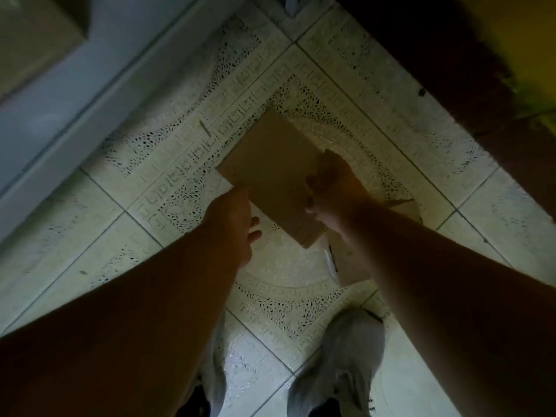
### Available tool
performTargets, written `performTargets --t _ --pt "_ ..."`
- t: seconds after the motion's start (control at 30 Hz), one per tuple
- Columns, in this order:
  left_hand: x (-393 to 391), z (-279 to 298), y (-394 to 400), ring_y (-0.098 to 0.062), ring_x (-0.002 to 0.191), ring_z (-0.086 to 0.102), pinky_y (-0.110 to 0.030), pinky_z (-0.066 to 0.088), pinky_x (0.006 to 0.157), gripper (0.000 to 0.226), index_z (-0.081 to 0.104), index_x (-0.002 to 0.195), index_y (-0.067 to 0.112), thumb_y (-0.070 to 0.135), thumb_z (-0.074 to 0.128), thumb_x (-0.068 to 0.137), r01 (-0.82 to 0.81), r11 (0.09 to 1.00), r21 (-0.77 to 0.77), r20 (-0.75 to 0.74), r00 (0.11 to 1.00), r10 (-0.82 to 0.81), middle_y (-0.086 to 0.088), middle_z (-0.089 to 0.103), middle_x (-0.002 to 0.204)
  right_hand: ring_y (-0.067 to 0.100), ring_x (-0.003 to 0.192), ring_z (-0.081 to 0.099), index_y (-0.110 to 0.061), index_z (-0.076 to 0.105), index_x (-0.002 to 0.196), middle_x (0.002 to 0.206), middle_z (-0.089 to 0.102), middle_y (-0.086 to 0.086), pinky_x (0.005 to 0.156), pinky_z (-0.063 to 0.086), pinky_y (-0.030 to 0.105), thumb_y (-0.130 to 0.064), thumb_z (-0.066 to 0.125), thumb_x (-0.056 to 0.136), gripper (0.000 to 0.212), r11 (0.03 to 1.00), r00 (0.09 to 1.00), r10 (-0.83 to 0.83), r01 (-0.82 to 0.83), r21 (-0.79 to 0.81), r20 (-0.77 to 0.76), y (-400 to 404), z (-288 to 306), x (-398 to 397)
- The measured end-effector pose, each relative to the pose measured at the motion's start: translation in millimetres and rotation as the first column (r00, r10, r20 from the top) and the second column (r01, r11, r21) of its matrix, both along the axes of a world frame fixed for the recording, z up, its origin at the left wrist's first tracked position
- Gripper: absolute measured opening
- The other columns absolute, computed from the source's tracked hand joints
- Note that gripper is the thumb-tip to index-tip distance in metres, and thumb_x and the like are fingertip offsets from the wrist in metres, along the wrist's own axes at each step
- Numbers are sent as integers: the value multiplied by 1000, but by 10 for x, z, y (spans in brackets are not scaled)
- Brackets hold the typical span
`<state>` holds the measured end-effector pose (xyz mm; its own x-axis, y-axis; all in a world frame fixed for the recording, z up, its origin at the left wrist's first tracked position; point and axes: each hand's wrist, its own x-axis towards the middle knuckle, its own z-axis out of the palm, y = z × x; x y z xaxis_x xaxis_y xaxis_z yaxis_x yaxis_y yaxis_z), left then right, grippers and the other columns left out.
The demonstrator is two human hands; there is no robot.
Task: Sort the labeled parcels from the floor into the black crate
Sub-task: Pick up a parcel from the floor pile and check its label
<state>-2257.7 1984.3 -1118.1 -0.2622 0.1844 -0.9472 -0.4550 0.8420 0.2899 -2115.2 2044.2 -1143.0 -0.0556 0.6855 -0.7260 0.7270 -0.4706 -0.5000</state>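
— Parcel, flat brown cardboard, held above the patterned tile floor, roughly mid-view, tilted so one corner points away and another points back toward the feet.

— Held how?

— Gripped by the right hand along its right edge, thumb lying on the top face, fingers curled under the near side. Clearly clasped round the cardboard.

— And the left hand?

— Up against the parcel's left edge, near its lower corner. Fingers loosely bent, tips pointing toward the underside. Touching or only just beside the cardboard: cannot tell, too dim and blurred there. Not plainly wrapped round anything.

— Any label showing?

— None legible on the upper face; plain brown only.

— More parcels about?

— Second cardboard piece lying on the floor under the right forearm, partly hidden by it, with a pale strip along its left side. A torn brown flap sticking out just beyond the right wrist.

— Surroundings?

— Pale shoes at the bottom, right one clear, left one mostly behind the left forearm. White slanted panel along the left side of the view. Dark brown surface upper right, with a yellow patch in the far corner. Small dark stick-like mark on the tile left of the parcel.
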Motion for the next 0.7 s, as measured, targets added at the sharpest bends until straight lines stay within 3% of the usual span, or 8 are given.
performTargets --t 0.07,0.13,0.2,0.27,0.37,0.5,0.6,0.7 --pt "-29 -85 48 -31 114 60 -51 45 101 36 61 118 21 48 44 100 -94 990 102 111 990 83 -8 65 121 34 124 56 -29 24 157 156 36 7 93 55 46 -31 48 102 60 999 1000 16 -16 -35 17 108 -74 -9" --pt "-83 -3 135 -32 113 62 -54 45 102 48 63 123 28 59 36 99 -181 969 170 155 976 155 -8 68 122 27 106 64 -27 34 153 148 47 10 83 58 41 -34 44 104 51 993 996 -93 92 -73 -16 244 91 14" --pt "-165 296 238 -30 111 65 -53 46 102 59 62 129 28 65 27 99 -242 948 207 162 964 211 -7 69 122 28 102 64 -17 49 143 135 60 18 92 55 44 -35 42 105 42 987 990 -134 130 -91 -40 328 451 33" --pt "-220 780 356 -28 109 66 -50 48 99 61 60 130 26 65 25 99 -241 941 238 148 966 210 -6 69 121 34 116 61 -17 51 140 132 61 19 101 48 51 -49 31 105 52 983 984 -175 173 -60 -28 366 966 43" --pt "-253 1731 517 -26 105 67 -45 53 86 55 63 121 27 64 28 99 -128 952 277 105 989 103 -3 70 116 38 124 55 -19 49 143 138 57 18 106 43 55 -68 13 98 75 952 952 -306 306 -27 -3 406 1946 73" --pt "-238 3361 596 -24 102 68 -42 53 84 49 66 108 26 64 37 97 8 945 328 73 997 -34 -1 72 111 33 128 54 -20 51 143 143 56 10 109 41 53 -77 15 91 85 868 862 -492 496 5 -120 372 3623 119" --pt "-301 4617 665 -21 99 67 -39 49 82 47 68 106 24 63 43 96 102 934 343 -15 995 -103 3 74 102 31 120 59 -31 55 134 130 62 2 98 48 53 -82 18 88 78 792 756 -607 602 -105 -245 344 5018 117" --pt "-365 5686 697 -23 100 69 -45 52 93 51 71 106 21 64 47 92 169 910 378 -56 986 -160 1 75 98 26 113 63 -41 59 108 115 65 -7 90 50 50 -82 34 86 52 820 706 -560 548 -166 -434 206 6196 140"
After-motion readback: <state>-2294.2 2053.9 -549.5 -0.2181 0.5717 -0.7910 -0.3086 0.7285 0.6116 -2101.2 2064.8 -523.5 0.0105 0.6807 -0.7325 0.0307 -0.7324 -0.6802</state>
